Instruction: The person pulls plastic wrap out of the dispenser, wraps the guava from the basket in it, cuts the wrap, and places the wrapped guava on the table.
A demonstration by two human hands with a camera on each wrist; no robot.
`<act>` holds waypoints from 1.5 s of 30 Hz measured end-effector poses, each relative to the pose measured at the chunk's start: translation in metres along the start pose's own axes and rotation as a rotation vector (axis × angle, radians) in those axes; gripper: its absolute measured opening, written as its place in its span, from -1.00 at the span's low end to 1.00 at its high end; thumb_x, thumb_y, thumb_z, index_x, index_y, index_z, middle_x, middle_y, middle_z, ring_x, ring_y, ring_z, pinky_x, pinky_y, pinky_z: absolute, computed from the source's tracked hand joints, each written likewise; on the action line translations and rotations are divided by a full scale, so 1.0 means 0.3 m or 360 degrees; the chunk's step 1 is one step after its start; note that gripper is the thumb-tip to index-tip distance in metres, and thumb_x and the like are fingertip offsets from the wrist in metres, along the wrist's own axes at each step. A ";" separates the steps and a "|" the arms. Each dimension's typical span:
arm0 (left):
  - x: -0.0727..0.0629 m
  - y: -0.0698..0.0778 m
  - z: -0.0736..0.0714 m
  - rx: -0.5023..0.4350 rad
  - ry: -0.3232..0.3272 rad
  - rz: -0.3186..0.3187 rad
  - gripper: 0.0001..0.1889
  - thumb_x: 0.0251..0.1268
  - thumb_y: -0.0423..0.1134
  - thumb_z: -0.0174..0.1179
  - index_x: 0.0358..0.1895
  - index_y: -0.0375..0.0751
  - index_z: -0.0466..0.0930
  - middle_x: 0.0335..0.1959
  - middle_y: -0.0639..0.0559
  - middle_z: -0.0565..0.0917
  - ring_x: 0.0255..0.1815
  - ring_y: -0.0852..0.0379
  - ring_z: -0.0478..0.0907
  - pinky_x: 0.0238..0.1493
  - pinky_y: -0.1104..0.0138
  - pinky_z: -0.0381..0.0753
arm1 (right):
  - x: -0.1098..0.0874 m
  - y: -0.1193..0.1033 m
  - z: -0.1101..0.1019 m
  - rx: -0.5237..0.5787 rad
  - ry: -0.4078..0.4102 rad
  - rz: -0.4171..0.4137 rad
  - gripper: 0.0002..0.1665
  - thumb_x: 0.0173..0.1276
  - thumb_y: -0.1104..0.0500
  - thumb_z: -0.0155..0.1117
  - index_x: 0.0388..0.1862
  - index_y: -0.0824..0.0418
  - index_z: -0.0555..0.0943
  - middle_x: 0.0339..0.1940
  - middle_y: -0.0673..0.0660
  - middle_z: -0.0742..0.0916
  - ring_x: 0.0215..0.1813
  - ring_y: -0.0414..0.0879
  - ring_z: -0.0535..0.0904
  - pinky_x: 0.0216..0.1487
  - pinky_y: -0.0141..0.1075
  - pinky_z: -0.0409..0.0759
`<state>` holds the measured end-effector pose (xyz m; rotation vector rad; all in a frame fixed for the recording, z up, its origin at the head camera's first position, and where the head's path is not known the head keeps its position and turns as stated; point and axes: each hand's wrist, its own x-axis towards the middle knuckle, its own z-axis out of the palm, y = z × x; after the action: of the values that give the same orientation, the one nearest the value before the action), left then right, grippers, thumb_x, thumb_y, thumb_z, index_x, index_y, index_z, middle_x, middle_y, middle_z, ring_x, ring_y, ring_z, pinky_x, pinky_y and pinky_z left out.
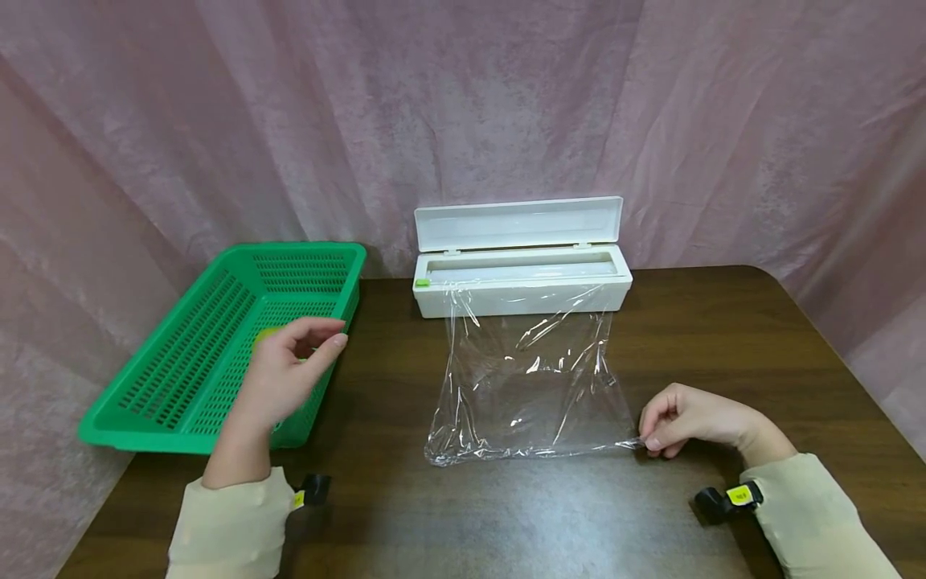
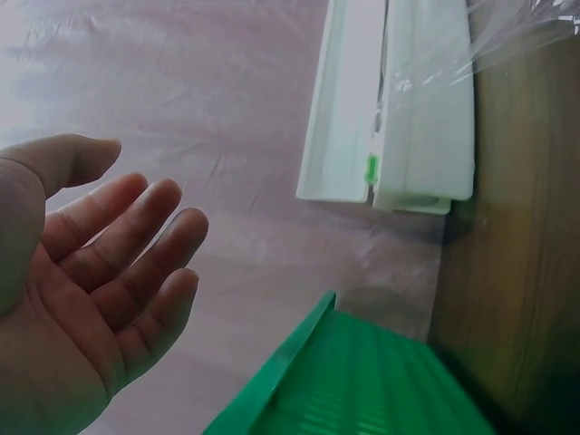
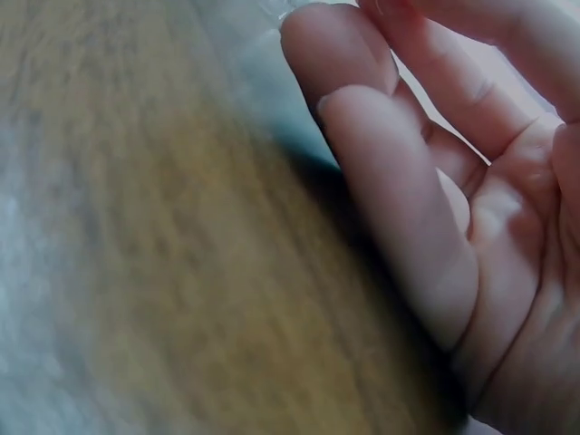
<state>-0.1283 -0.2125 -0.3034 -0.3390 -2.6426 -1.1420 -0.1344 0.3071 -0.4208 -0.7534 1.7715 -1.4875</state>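
Clear plastic wrap [image 1: 535, 394] stretches from a white wrap dispenser [image 1: 521, 299] toward the front of the table. Its near right corner is pinched between the thumb and fingers of my right hand [image 1: 698, 422]. In the right wrist view, that hand [image 3: 408, 190] is low beside the wooden surface. My left hand [image 1: 285, 374] hovers above the right part of a green basket [image 1: 217, 438], fingers loosely bent and holding nothing. The left wrist view shows this hand [image 2: 100, 281] with its palm and fingers bare. Something yellow [image 1: 264, 335] lies in the basket, mostly hidden behind the left hand.
The dispenser's lid [image 1: 517, 225] stands raised at the back, with a green slider [image 1: 423, 283] at the left end. A pink curtain [image 1: 463, 104] hangs behind the brown wooden table [image 1: 521, 523]. The table's right edge slants past my right arm.
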 end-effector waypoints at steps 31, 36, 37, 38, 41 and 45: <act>0.045 -0.090 -0.072 0.0126 0.0158 -0.0543 -0.43 0.38 0.05 -0.01 0.30 -0.28 0.34 0.25 -0.30 0.42 0.19 -0.26 0.39 -0.23 0.19 0.55 | 0.000 -0.005 -0.010 0.0031 0.0026 0.0080 -0.86 0.29 0.43 0.13 -0.30 0.37 0.65 -0.38 0.04 0.79 -0.32 -0.20 0.71 -0.38 -0.30 0.67; 0.051 -0.118 -0.071 0.0199 0.0126 -0.0593 -0.39 0.38 0.01 -0.01 0.34 -0.34 0.27 0.32 -0.38 0.29 0.25 -0.35 0.28 0.03 -0.11 0.42 | 0.001 -0.002 -0.012 0.0031 0.0026 0.0083 -0.86 0.29 0.43 0.12 -0.30 0.39 0.64 -0.37 0.03 0.78 -0.31 -0.19 0.71 -0.38 -0.28 0.67; 0.051 -0.124 -0.071 0.0218 0.0117 -0.0599 -0.38 0.38 0.00 -0.01 0.35 -0.36 0.25 0.33 -0.40 0.26 0.25 -0.36 0.26 0.03 -0.12 0.40 | 0.001 -0.002 -0.012 0.0034 0.0025 0.0082 -0.86 0.29 0.43 0.12 -0.30 0.39 0.64 -0.37 0.03 0.78 -0.31 -0.19 0.71 -0.38 -0.28 0.67; 0.051 -0.130 -0.070 0.0235 0.0112 -0.0603 -0.37 0.37 -0.01 -0.01 0.35 -0.38 0.23 0.33 -0.43 0.24 0.24 -0.36 0.26 0.02 -0.12 0.40 | 0.002 -0.001 -0.011 0.0037 0.0024 0.0079 -0.86 0.29 0.44 0.12 -0.30 0.39 0.64 -0.37 0.03 0.78 -0.31 -0.19 0.71 -0.38 -0.29 0.67; 0.051 -0.147 -0.065 0.0280 0.0088 -0.0630 -0.33 0.36 -0.01 0.01 0.38 -0.40 0.17 0.31 -0.49 0.20 0.19 -0.36 0.24 -0.01 -0.11 0.37 | 0.002 0.001 -0.010 0.0048 0.0015 0.0072 -0.86 0.30 0.44 0.11 -0.30 0.40 0.64 -0.37 0.03 0.78 -0.31 -0.20 0.71 -0.38 -0.29 0.67; 0.056 -0.163 -0.055 0.0324 0.0044 -0.0683 -0.26 0.32 0.01 0.05 0.41 -0.39 0.08 0.31 -0.52 0.14 0.22 -0.40 0.19 0.09 -0.18 0.31 | 0.001 0.003 -0.008 0.0041 0.0016 0.0072 -0.86 0.30 0.44 0.11 -0.29 0.43 0.63 -0.37 0.04 0.79 -0.31 -0.20 0.71 -0.38 -0.28 0.67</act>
<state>-0.1569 -0.2554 -0.3204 0.2939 -2.8530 -0.9581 -0.1365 0.3084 -0.4214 -0.6894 1.7620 -1.4835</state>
